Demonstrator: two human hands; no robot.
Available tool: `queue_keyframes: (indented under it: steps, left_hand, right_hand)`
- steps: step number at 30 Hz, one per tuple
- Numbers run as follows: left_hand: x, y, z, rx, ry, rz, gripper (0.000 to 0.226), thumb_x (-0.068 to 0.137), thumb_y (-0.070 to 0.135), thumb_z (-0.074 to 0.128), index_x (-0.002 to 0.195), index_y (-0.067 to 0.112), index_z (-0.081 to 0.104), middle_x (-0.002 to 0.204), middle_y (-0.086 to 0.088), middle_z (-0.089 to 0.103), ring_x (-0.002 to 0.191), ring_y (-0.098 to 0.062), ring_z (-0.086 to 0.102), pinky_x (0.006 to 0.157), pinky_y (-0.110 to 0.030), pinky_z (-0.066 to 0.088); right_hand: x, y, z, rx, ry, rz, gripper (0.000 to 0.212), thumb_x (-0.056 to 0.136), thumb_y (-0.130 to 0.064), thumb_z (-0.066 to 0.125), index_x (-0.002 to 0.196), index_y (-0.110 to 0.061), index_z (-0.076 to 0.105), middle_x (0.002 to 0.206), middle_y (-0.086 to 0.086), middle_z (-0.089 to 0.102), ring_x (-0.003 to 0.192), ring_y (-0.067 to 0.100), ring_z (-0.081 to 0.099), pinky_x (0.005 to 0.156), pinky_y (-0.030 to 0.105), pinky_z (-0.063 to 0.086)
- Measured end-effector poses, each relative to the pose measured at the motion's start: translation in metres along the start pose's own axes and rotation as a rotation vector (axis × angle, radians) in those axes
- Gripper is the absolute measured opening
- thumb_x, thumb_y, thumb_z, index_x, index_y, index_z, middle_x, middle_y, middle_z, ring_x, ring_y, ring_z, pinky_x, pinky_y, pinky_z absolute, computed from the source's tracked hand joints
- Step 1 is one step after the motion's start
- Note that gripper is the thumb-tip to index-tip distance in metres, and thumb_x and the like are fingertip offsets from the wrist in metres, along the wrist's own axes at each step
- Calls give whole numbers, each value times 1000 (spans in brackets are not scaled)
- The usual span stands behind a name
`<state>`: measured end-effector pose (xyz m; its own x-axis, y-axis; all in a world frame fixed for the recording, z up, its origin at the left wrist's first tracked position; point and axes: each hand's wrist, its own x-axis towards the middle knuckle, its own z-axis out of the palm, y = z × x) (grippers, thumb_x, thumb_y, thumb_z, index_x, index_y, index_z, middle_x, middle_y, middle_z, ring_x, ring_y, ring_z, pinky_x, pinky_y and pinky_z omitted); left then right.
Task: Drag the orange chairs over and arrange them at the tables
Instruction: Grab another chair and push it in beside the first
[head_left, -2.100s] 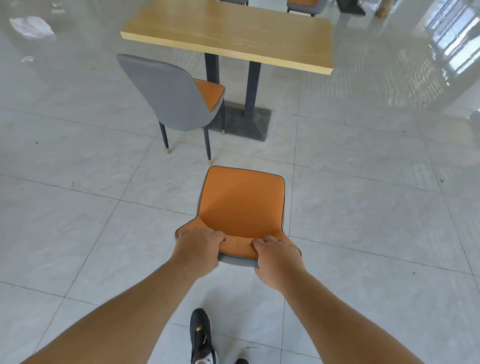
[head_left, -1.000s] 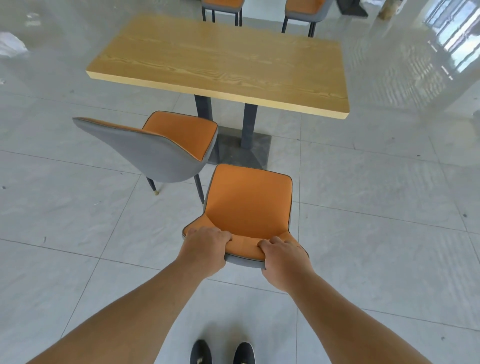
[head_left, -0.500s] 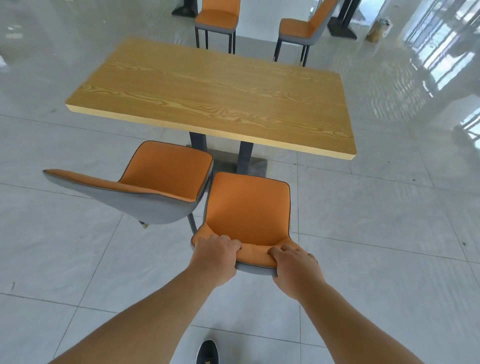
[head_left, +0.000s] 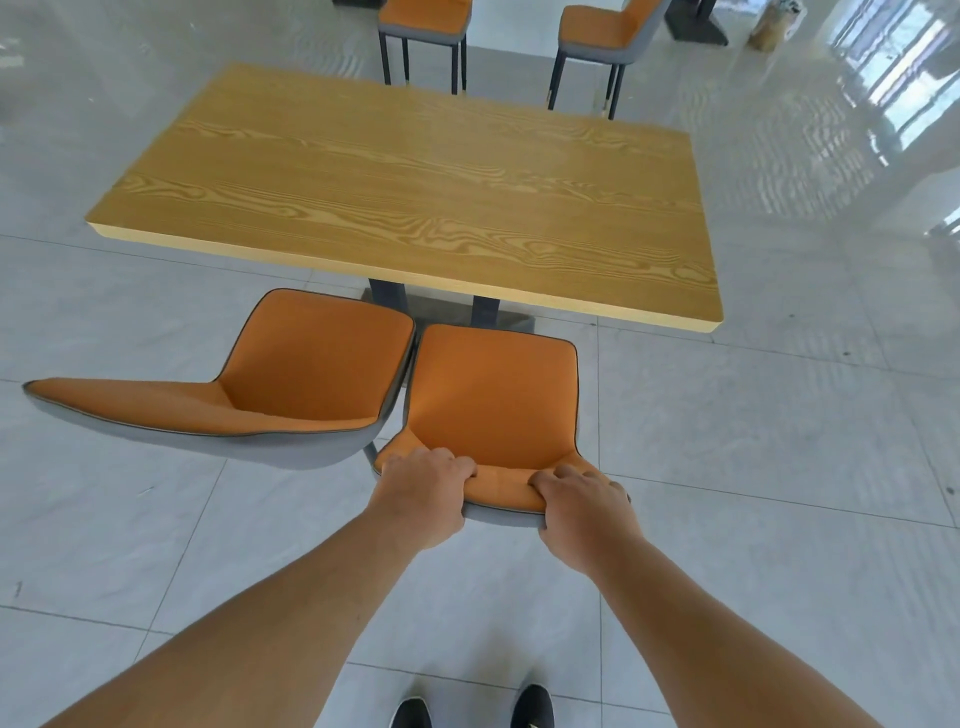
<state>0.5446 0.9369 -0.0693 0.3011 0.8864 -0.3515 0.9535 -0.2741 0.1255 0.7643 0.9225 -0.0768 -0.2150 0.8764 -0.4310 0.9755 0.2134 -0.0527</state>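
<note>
Both hands on top edge of the chair's backrest (head_left: 501, 493): left hand (head_left: 423, 493) and right hand (head_left: 584, 512) w/ fingers (head_left: 550, 475) curled over the rim, clenched on it, prob. for steering while pushing. Held chair (head_left: 493, 395) sits at near side of the wooden surface (head_left: 405, 192), seat front just short of its edge, nearly touching the second orange chair (head_left: 311, 364) on the left (already placed). Two more chairs (head_left: 423, 21) at far side.
</note>
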Motion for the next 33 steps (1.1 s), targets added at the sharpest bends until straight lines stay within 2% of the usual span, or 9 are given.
queue_keyframes:
  steps: [5, 9, 12, 14, 18, 20, 25, 33]
  left_hand:
    - [2, 13, -1, -4, 14, 10, 43, 87, 48, 72, 125, 31, 61, 109, 6, 67, 100, -19, 60, 86, -41, 53]
    - [-2, 19, -14, -65, -67, 28, 60, 79, 67, 68, 126, 33, 56, 112, 9, 64, 100, -17, 59, 87, -40, 53]
    - [2, 43, -41, -119, -91, 84, 72, 80, 81, 56, 135, 36, 53, 123, 10, 64, 107, -17, 59, 87, -37, 54]
    - [10, 69, -68, -156, -59, 115, 78, 82, 83, 51, 143, 35, 51, 136, 10, 61, 120, -18, 58, 96, -39, 53]
    - [40, 139, -139, -153, 62, 155, 78, 87, 72, 61, 152, 36, 40, 156, 7, 48, 139, -20, 46, 109, -43, 44]
    - [63, 182, -182, -128, 106, 170, 80, 88, 67, 62, 156, 35, 36, 161, 7, 42, 143, -21, 42, 111, -42, 42]
    - [122, 300, -291, -21, 293, 221, 77, 89, 68, 58, 154, 32, 38, 158, 2, 43, 142, -24, 39, 110, -42, 40]
    - [206, 440, -414, -30, 477, 215, 80, 86, 65, 61, 153, 28, 37, 155, 0, 46, 135, -26, 45, 106, -44, 43]
  right_hand:
    - [-3, 10, -4, 5, -21, 5, 34, 92, -40, 61, 126, -32, 56, 112, -6, 61, 106, 26, 59, 94, 49, 50]
    - [-20, 15, -19, 72, -10, -12, 51, 88, -58, 61, 131, -32, 53, 120, -7, 62, 113, 24, 58, 100, 45, 49]
    - [-41, 35, -47, 126, 31, -2, 60, 86, -70, 51, 133, -32, 54, 121, -6, 63, 113, 23, 57, 94, 41, 48]
    - [-54, 59, -73, 154, 92, 28, 62, 88, -71, 45, 134, -32, 55, 123, -4, 63, 116, 24, 55, 96, 41, 47]
    - [-82, 133, -137, 164, 257, 99, 67, 92, -72, 45, 141, -27, 53, 133, -2, 60, 126, 25, 50, 105, 42, 42]
    - [-95, 181, -174, 138, 345, 126, 67, 93, -73, 44, 140, -27, 53, 134, -2, 60, 126, 25, 49, 106, 41, 40]
    - [-123, 317, -271, 104, 545, 179, 70, 92, -74, 45, 144, -26, 49, 137, -1, 57, 128, 26, 47, 107, 40, 38]
    - [-128, 490, -389, 35, 716, 201, 79, 91, -75, 44, 153, -26, 39, 149, 0, 49, 136, 28, 43, 111, 43, 38]
